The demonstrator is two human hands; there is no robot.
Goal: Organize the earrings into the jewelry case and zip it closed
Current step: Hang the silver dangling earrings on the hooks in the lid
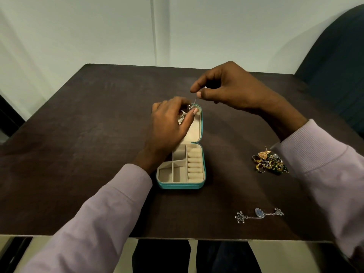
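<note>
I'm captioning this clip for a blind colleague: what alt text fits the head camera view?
Over an open teal jewelry case on a dark table, the left hand and right hand each pinch an end of a silver chain piece. To the right lie a pile of gold and green jewelry and a silver chain piece with charms.

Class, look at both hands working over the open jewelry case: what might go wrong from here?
1. The silver chain piece, pinched between left hand and right hand, may tangle or slip.
2. The left wrist hangs over the jewelry case and could nudge it.
3. The right sleeve might sweep the jewelry pile.
</note>
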